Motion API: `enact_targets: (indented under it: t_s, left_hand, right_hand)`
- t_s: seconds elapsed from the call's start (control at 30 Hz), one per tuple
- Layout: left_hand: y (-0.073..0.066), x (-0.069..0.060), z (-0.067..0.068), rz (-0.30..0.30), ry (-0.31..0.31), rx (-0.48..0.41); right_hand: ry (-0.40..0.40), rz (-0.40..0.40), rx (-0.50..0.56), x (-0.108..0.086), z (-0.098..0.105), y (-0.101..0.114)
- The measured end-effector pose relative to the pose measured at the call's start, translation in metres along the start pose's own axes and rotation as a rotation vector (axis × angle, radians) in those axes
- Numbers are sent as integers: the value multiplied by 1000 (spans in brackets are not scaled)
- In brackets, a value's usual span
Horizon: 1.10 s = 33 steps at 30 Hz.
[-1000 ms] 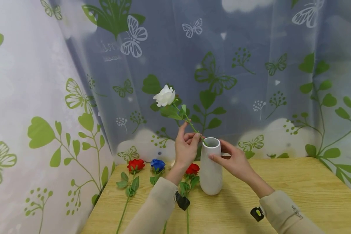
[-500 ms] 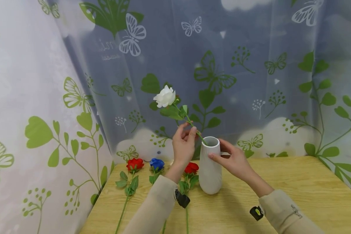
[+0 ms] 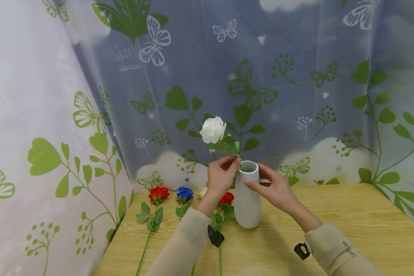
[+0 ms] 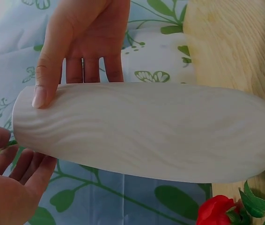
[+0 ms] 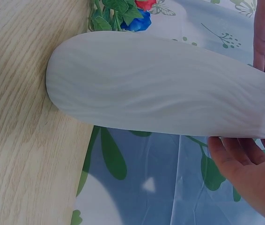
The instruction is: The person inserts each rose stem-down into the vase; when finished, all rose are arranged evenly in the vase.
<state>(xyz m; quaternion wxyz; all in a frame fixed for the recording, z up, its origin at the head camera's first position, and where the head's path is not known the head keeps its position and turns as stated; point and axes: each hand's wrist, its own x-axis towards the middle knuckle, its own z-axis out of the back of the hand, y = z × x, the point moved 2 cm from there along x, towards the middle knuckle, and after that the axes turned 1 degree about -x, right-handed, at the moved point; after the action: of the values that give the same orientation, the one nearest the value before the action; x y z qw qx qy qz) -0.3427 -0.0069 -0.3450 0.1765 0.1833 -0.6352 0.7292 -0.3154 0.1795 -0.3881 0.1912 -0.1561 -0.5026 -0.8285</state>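
Note:
A white rose (image 3: 212, 130) leans over the mouth of a white vase (image 3: 247, 203), its lower stem inside. My left hand (image 3: 222, 176) pinches the stem just below the leaves, beside the rim. On the vase's other side, my right hand (image 3: 277, 193) grips its upper part, the thumb on the front. The left wrist view has the left hand (image 4: 8, 180) at the mouth and the right hand (image 4: 83, 42) on the rippled wall. In the right wrist view the vase (image 5: 160, 84) hides part of the right hand's (image 5: 252, 176) fingers.
On the wooden table (image 3: 345, 214) left of the vase lie a red rose (image 3: 158, 194), a blue rose (image 3: 184, 193) and another red rose (image 3: 226, 198). A pale bloom (image 3: 202, 193) is partly hidden behind the left wrist. A patterned curtain (image 3: 296, 126) hangs behind the table.
The left hand first shifts its hold on the stem, then moves down and right towards the rim. The white rose sinks deeper into the vase. The right hand keeps its grip.

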Motion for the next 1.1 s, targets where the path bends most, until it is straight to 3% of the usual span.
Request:
enact_targets:
  t_s: [0.33,0.6,0.8,1.1]
  left_hand:
    - [6,-3,5,62,46,32]
    - [13,-5,8,39,55,-9]
    - [10,-7,9,13,64,-6]
    - [14,-12,13,39,122,106]
  right_hand:
    - [8,-1,9,0,0,1]
    - [8,-4,19,0,0,1]
    - [10,-9,16,-1,0,1]
    - [11,-17,17,0,-1,2]
